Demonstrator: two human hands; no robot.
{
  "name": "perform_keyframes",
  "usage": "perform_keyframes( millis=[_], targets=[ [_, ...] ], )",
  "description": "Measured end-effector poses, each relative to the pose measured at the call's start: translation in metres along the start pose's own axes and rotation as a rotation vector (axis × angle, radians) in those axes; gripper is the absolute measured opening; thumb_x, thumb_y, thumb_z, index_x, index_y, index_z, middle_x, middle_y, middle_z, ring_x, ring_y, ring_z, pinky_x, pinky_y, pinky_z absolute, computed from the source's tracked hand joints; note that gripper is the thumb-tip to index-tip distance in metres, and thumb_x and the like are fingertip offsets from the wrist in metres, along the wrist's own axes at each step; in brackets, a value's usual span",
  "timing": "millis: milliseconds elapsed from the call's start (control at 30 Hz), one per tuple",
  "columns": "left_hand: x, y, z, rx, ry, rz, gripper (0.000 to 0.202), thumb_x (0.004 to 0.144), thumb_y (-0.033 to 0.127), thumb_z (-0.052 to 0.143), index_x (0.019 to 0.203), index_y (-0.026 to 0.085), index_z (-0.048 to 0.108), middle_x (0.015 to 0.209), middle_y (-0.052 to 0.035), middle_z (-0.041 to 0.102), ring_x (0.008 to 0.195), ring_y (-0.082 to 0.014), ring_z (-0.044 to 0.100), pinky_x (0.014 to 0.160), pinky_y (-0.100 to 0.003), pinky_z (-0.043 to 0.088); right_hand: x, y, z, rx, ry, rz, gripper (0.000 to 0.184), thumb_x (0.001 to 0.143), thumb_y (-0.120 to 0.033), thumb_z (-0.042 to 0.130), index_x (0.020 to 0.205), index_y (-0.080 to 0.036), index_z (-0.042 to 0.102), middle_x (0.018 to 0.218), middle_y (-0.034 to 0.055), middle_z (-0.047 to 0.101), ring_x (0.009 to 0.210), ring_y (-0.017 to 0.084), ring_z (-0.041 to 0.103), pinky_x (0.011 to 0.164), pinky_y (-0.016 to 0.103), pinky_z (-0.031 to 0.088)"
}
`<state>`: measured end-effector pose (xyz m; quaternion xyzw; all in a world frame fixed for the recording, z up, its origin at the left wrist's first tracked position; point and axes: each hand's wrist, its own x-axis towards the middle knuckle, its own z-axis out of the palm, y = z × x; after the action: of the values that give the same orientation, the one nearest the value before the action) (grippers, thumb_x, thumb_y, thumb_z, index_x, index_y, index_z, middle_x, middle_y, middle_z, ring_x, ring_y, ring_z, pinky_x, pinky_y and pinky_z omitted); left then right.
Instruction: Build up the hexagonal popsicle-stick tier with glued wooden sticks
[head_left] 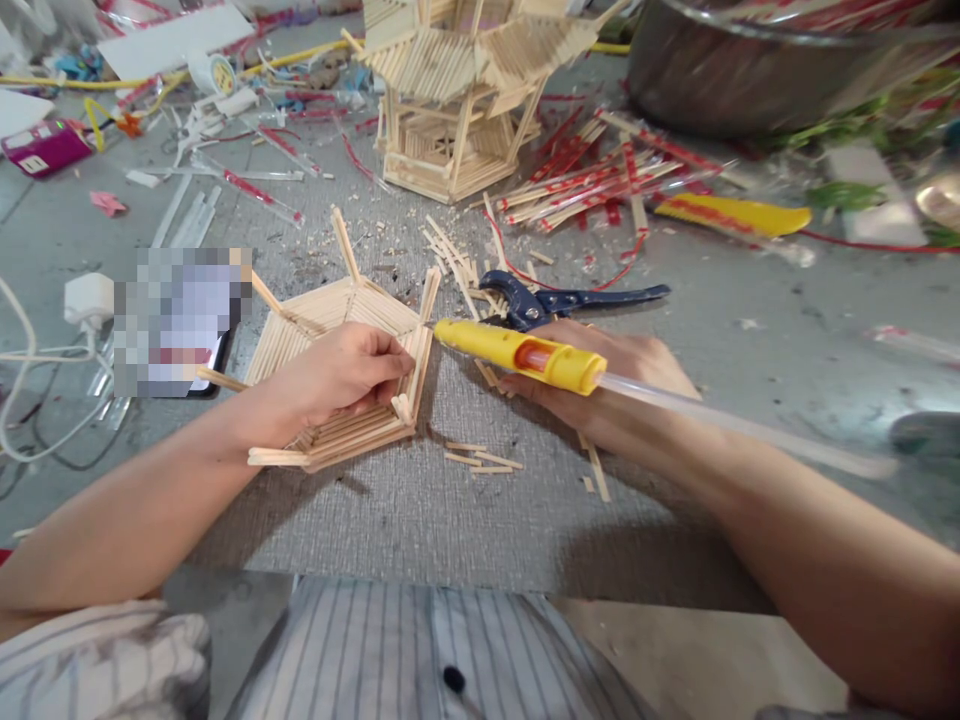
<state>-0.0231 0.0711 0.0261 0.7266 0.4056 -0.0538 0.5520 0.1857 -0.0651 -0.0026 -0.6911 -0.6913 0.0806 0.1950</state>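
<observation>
On the grey table lies a six-sided frame [360, 437] built from thin wooden sticks, with several upright posts at its corners. My left hand [341, 372] reaches over it, thumb and fingers pinched on a thin wooden stick at its right side; the fingertips partly hide the stick. In my right hand [622, 365] is a yellow hot glue gun [487, 345], a clear glue stick [690, 402] coming out of its back end. The gun's nozzle points left, close to a post at the frame's right edge. The trigger is hidden.
Blue-handled cutters [600, 298] lie beyond my right hand among cut stick pieces [480, 458]. Farther back stand a pavilion-like stick model [450, 120] and a dark pot [720, 70]. A yellow knife [735, 214] lies right; a phone [187, 330] lies left.
</observation>
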Motion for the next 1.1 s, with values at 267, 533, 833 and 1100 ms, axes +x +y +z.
perform_keyframes(
  millis=[267, 533, 833, 1100],
  targets=[
    [0.0007, -0.0041, -0.0013, -0.034, -0.022, -0.015, 0.032, 0.084, 0.020, 0.049, 0.053, 0.016, 0.049, 0.043, 0.0040, 0.046, 0.031, -0.0024, 0.036, 0.032, -0.017, 0.024, -0.0023, -0.0007, 0.0006, 0.013, 0.055, -0.020, 0.032, 0.087, -0.048, 0.047, 0.091, -0.020, 0.063, 0.076, 0.0028, 0.064, 0.060, 0.017, 0.063, 0.050, 0.023, 0.036],
    [0.0014, -0.0058, -0.0020, -0.021, -0.034, -0.023, 0.031, 0.085, 0.022, 0.049, 0.055, 0.016, 0.049, 0.044, 0.0040, 0.046, 0.032, -0.0023, 0.036, 0.032, -0.016, 0.024, -0.0036, -0.0011, 0.0022, -0.044, 0.038, 0.009, 0.025, 0.086, -0.042, 0.051, 0.092, -0.021, 0.063, 0.077, 0.0016, 0.065, 0.064, 0.016, 0.064, 0.053, 0.022, 0.038],
    [0.0006, -0.0054, -0.0018, -0.019, -0.024, 0.008, 0.029, 0.083, 0.022, 0.050, 0.055, 0.016, 0.049, 0.045, 0.0037, 0.047, 0.033, -0.0028, 0.037, 0.033, -0.018, 0.025, -0.0031, -0.0001, -0.0013, -0.009, 0.005, 0.007, 0.021, 0.085, -0.042, 0.052, 0.091, -0.023, 0.061, 0.076, 0.0014, 0.065, 0.062, 0.017, 0.064, 0.053, 0.025, 0.041],
    [-0.0001, 0.0000, -0.0013, 0.005, -0.013, 0.012, 0.029, 0.083, 0.019, 0.049, 0.054, 0.016, 0.049, 0.043, 0.0037, 0.047, 0.033, -0.0029, 0.037, 0.035, -0.018, 0.025, -0.0065, 0.0017, -0.0043, -0.030, -0.019, 0.026, 0.020, 0.086, -0.042, 0.051, 0.089, -0.024, 0.059, 0.071, 0.0014, 0.063, 0.060, 0.017, 0.062, 0.051, 0.026, 0.039]
  ],
)
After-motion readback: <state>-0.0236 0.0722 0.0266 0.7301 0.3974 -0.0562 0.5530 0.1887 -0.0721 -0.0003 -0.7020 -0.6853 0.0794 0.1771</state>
